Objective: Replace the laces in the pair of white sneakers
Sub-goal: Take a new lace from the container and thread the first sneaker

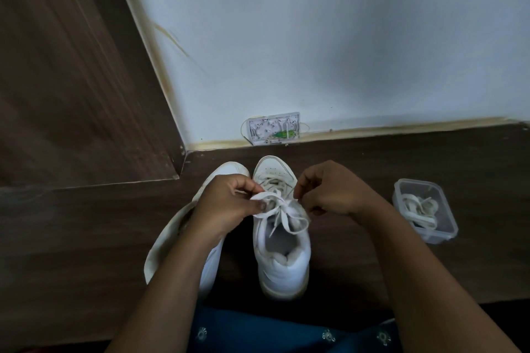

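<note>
Two white sneakers stand on the dark wooden floor, toes toward the wall. The right sneaker point(282, 255) is upright, with a white lace point(286, 213) threaded through its eyelets and looped over its opening. My left hand point(226, 203) pinches one flat loop of that lace above the tongue. My right hand point(329, 189) pinches the other part of the lace at the shoe's right side. The left sneaker point(212, 264) leans on its side under my left forearm and is mostly hidden.
A clear plastic box point(427, 235) holding other white laces point(420, 209) sits on the floor to the right. A white plate with wires point(274, 129) leans at the wall's base. A wooden panel point(71, 80) rises at left. Blue fabric point(286, 332) lies at the bottom.
</note>
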A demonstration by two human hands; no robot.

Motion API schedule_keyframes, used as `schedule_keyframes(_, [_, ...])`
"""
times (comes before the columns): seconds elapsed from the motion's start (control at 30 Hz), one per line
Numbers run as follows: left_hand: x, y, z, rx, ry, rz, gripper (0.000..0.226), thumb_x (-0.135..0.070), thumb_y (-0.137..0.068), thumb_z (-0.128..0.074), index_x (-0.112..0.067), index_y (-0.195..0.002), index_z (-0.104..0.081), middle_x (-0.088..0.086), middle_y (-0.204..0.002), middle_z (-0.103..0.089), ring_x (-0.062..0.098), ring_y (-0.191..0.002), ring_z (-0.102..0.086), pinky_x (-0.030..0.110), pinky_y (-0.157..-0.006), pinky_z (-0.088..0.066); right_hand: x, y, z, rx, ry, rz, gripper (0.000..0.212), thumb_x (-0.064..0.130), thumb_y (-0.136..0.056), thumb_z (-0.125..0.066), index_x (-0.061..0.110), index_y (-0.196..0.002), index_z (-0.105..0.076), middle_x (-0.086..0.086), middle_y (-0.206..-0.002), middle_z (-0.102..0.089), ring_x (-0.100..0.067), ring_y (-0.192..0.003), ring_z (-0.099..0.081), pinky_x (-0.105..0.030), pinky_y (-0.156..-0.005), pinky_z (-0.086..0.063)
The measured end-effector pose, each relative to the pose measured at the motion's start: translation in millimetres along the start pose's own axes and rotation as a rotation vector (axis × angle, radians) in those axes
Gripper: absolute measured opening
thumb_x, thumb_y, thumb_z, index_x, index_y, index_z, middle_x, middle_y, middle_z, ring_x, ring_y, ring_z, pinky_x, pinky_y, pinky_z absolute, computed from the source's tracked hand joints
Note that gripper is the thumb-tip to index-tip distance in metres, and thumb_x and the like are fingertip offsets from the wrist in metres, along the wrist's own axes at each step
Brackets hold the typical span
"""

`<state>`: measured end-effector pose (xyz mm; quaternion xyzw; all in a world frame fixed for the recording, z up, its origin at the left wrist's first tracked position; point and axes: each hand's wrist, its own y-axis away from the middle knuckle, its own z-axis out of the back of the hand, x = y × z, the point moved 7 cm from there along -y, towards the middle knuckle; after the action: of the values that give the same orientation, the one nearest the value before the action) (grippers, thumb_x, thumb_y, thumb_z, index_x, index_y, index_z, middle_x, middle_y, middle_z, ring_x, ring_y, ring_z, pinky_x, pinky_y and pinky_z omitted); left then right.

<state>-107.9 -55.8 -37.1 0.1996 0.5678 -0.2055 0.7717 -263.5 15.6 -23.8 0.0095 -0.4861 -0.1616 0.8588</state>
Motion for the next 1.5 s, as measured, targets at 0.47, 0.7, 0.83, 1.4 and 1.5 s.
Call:
schedule_keyframes(0.47, [2,-5,-8,0.041,-0.158,-0.025,0.030,-0.057,-0.059,-0.063,-0.027,-0.063,-0.069,0.009,-0.072,-0.070,0.017,-0.068,-0.059,0.041,-0.069,-0.050,-5,-5,-6,0.073,0.080,0.033,0.014,-0.001,-0.077,-0.064,0.010,-0.084,-0.069,0.009,-0.053,-0.060,0.003,-0.044,-0.051,-0.019,-0.052,-0.042])
schedule_keyframes(0.7, [10,-8,2,-0.089,0.103,0.096,0.050,-0.034,-0.086,-0.063,0.013,-0.070,-0.063,0.012,-0.054,-0.063,0.016,-0.051,-0.060,0.028,-0.052,-0.053,-7,1,-9,0.168,-0.048,-0.052,0.031,0.021,-0.094,-0.054,0.001,-0.075,-0.068,-0.007,-0.060,-0.062,-0.012,-0.054,-0.053,-0.024,-0.056,-0.041])
schedule_keyframes(0.83, [8,-9,0,-0.061,-0.060,0.018,0.031,-0.011,-0.073,-0.078,0.002,-0.059,-0.054,0.004,-0.046,-0.051,0.009,-0.040,-0.045,0.018,-0.044,-0.037,-11,3,-13,0.222,-0.041,-0.081,0.006,0.002,-0.086,-0.061,0.003,-0.086,-0.067,-0.009,-0.065,-0.063,-0.011,-0.053,-0.055,-0.026,-0.057,-0.044])
schedule_keyframes(1.4, [-17,0,-23,0.195,-0.518,-0.426,0.034,-0.010,-0.081,-0.071,-0.039,-0.099,-0.069,-0.012,-0.075,-0.045,-0.008,-0.075,-0.051,0.005,-0.066,-0.033,-9,6,-19,0.309,-0.007,-0.089,0.017,-0.012,-0.076,-0.060,0.005,-0.080,-0.063,-0.004,-0.061,-0.060,-0.009,-0.046,-0.055,-0.022,-0.046,-0.044])
schedule_keyframes(1.5, [-17,-4,-22,0.113,-0.492,-0.414,0.031,-0.006,-0.077,-0.071,-0.036,-0.079,-0.067,-0.010,-0.074,-0.051,-0.002,-0.070,-0.053,0.010,-0.064,-0.035,-7,7,-19,0.298,-0.018,-0.074,0.012,-0.009,-0.075,-0.062,0.002,-0.080,-0.064,-0.009,-0.063,-0.058,-0.012,-0.047,-0.052,-0.023,-0.047,-0.043])
